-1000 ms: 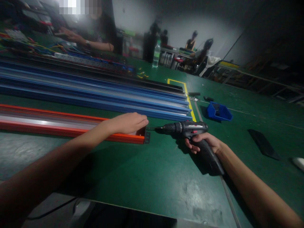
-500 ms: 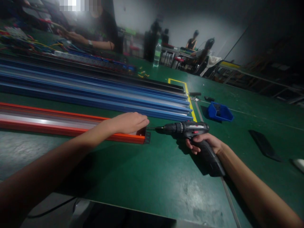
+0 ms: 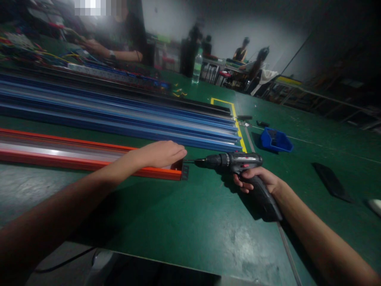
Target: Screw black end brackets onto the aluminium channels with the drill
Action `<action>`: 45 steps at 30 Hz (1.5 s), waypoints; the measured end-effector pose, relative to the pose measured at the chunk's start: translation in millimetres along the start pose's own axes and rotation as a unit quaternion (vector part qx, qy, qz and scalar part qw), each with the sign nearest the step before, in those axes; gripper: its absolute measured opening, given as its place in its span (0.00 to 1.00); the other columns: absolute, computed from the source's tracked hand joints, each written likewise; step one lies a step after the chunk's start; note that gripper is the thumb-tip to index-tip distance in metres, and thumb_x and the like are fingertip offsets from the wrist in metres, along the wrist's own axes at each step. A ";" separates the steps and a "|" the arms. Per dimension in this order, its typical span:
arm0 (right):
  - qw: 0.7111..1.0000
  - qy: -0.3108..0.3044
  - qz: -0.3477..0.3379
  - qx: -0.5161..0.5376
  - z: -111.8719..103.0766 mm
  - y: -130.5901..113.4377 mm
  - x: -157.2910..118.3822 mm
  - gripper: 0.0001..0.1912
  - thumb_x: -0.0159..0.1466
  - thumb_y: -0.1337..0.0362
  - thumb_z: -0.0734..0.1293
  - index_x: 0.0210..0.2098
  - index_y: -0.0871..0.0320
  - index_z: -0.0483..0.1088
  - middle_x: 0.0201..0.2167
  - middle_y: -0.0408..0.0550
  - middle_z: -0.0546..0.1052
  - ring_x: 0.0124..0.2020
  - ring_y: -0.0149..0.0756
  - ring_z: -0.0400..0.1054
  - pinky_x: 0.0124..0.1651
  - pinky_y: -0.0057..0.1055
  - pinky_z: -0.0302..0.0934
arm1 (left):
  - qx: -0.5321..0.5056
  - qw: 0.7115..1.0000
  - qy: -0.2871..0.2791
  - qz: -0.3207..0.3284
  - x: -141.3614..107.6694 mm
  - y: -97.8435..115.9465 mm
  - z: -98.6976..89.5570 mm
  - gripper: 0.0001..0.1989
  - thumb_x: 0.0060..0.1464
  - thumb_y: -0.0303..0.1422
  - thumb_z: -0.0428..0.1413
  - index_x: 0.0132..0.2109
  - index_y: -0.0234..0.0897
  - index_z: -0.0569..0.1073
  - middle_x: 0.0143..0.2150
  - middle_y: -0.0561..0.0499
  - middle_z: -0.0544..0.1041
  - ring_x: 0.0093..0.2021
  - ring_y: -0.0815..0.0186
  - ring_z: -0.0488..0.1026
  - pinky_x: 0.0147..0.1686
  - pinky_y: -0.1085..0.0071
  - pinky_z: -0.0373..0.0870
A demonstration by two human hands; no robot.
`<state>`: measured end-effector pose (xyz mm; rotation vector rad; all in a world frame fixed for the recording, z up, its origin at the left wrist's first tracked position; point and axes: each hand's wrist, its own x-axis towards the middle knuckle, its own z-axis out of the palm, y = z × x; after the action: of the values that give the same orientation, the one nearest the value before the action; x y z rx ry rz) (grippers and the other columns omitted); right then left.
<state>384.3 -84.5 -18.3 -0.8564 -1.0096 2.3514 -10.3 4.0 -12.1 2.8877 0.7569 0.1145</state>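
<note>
In the head view, a long orange metal channel (image 3: 56, 154) lies along the near part of the green table, a black end cap (image 3: 185, 173) at its right end. My left hand (image 3: 165, 154) is closed over that end, fingers together and fingertips hidden behind the far side. A black cordless drill (image 3: 247, 159) is gripped by my right hand (image 3: 258, 178), its handle slanting down to the right. The drill's long thin bit (image 3: 190, 161) points left and meets the end cap. Whether it sits on a screw is too small to tell.
Several blue metal channels (image 3: 166, 125) and black ones lie behind the orange one. A blue parts bin (image 3: 276, 141), a dark flat object (image 3: 331, 180) and a green-labelled bottle (image 3: 197, 67) stand on the table (image 3: 184, 222). Across it, a co-worker's arm (image 3: 127, 55) is near coloured wires.
</note>
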 end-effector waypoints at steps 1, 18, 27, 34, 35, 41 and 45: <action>1.000 0.004 -0.001 -0.001 -0.1 -0.1 -0.2 0.12 0.64 0.68 0.70 0.42 0.73 0.80 0.34 0.53 0.80 0.24 0.24 0.67 0.36 0.26 0.72 | 0.001 1.000 -0.001 0.001 0.1 -0.8 0.9 0.16 0.72 0.36 0.43 0.39 0.38 0.70 0.37 0.47 0.77 0.33 0.63 0.73 0.34 0.66 0.61; 1.000 0.004 -0.003 0.007 -3.6 1.3 -0.7 0.10 0.63 0.69 0.70 0.41 0.70 0.79 0.33 0.53 0.80 0.22 0.24 0.66 0.34 0.26 0.71 | -0.004 1.000 -0.002 0.005 0.1 -2.8 2.2 0.16 0.72 0.36 0.44 0.39 0.38 0.72 0.37 0.46 0.80 0.37 0.60 0.75 0.38 0.66 0.65; 1.000 -0.003 0.001 0.002 -2.9 0.7 -0.2 0.10 0.64 0.69 0.70 0.40 0.70 0.79 0.33 0.51 0.79 0.22 0.23 0.65 0.34 0.25 0.71 | -0.015 1.000 -0.003 -0.006 1.1 2.3 -2.7 0.17 0.72 0.36 0.43 0.38 0.38 0.72 0.36 0.46 0.79 0.36 0.61 0.75 0.36 0.65 0.64; 1.000 -0.004 0.000 0.006 -5.9 1.8 -0.7 0.09 0.64 0.69 0.69 0.40 0.70 0.78 0.33 0.52 0.79 0.22 0.23 0.65 0.34 0.25 0.71 | 0.004 1.000 -0.003 0.000 1.0 0.2 0.5 0.16 0.72 0.35 0.43 0.38 0.37 0.72 0.37 0.46 0.79 0.36 0.60 0.75 0.37 0.66 0.64; 1.000 -0.005 0.002 0.006 -5.9 1.7 -0.8 0.09 0.64 0.69 0.69 0.41 0.70 0.77 0.33 0.52 0.79 0.22 0.23 0.65 0.34 0.25 0.71 | 0.003 1.000 -0.002 -0.002 0.9 0.1 0.6 0.16 0.71 0.36 0.44 0.38 0.37 0.72 0.36 0.46 0.79 0.36 0.60 0.75 0.37 0.66 0.64; 1.000 -0.002 0.007 0.003 -5.6 1.7 -0.4 0.08 0.64 0.68 0.70 0.39 0.68 0.77 0.32 0.51 0.79 0.21 0.23 0.65 0.33 0.25 0.70 | -0.015 1.000 -0.003 0.010 0.6 -0.7 -0.8 0.15 0.71 0.36 0.44 0.38 0.37 0.72 0.36 0.47 0.79 0.36 0.61 0.75 0.37 0.66 0.64; 1.000 0.003 0.003 0.002 -5.6 2.3 -0.2 0.08 0.63 0.68 0.70 0.40 0.68 0.78 0.32 0.50 0.79 0.21 0.23 0.64 0.33 0.25 0.70 | -0.021 1.000 -0.009 0.007 0.6 -1.3 -0.9 0.16 0.71 0.36 0.44 0.38 0.38 0.71 0.36 0.47 0.78 0.36 0.61 0.75 0.37 0.66 0.64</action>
<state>387.9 -83.3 -23.0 -0.8654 -1.0022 2.3539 -10.5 5.6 -11.4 2.8499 0.7228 0.1060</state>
